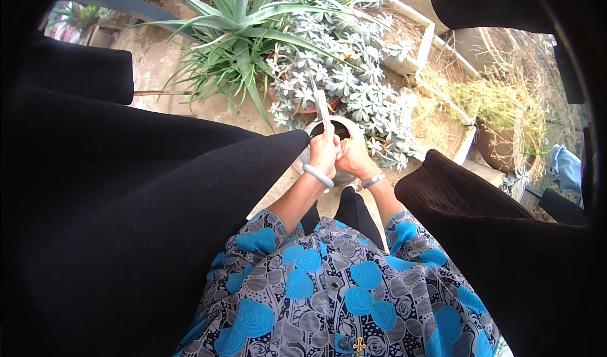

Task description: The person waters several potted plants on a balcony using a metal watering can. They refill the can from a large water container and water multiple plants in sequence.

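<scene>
A round, pale pot [356,127] with a dark opening stands before me, near my feet. Both of my hands are at its near rim, close together. My left hand [323,150], with a pale bangle at the wrist, is closed on a light-coloured, flat, narrow tool [322,105] that points away from me; its exact kind cannot be told. My right hand [353,157], wearing a silvery bracelet, has its fingers curled at the rim; whether they grip the pot is hidden. Silvery-leaved succulents [341,79] spill around the far side of the pot.
A large aloe [237,22] spreads its long leaves at the upper left. Pale planter boxes [419,48] with dry soil and stems line the right, beside a brown pot [498,143] of straggly growth. Dark cloth shapes [166,176] block both sides of the view.
</scene>
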Demonstrator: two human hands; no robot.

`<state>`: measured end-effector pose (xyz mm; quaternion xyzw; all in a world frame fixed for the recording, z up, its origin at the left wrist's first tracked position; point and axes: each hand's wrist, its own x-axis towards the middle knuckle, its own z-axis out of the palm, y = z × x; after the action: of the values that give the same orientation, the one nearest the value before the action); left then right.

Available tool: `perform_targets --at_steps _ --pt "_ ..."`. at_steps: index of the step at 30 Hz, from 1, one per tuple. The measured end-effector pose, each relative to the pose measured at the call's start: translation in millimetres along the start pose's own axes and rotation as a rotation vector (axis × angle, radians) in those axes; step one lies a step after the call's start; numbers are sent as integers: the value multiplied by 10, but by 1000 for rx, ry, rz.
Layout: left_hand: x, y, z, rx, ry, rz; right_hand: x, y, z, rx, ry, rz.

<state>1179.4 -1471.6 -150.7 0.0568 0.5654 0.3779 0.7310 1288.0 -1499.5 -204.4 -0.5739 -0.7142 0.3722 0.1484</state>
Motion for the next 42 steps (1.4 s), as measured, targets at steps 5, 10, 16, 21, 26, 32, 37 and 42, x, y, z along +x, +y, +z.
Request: perform_targets --at_steps 5,10,16,21,26,32,37,42 --pt "-36 -112 -14 -28 -16 -41 -139 47 43 29 28 17" --pt "-118 -195 -51 7 -19 -52 -244 14 55 4 33 -17" --pt "-156 -312 -154 18 -31 -52 -327 0 66 -87 -91 10" --pt "-178 -368 -224 -13 -1 -56 -364 -47 127 -41 -47 -4" --pt "-168 -397 -279 -4 2 -54 -380 16 243 -9 -66 28" --pt "-208 -318 -224 -9 33 -55 -371 44 274 11 -35 -18" --pt "-199 -318 -221 -1 22 -50 -353 39 262 -25 1 -50" --pt "-176 -326 -222 5 20 -43 -332 33 244 -21 25 -54"
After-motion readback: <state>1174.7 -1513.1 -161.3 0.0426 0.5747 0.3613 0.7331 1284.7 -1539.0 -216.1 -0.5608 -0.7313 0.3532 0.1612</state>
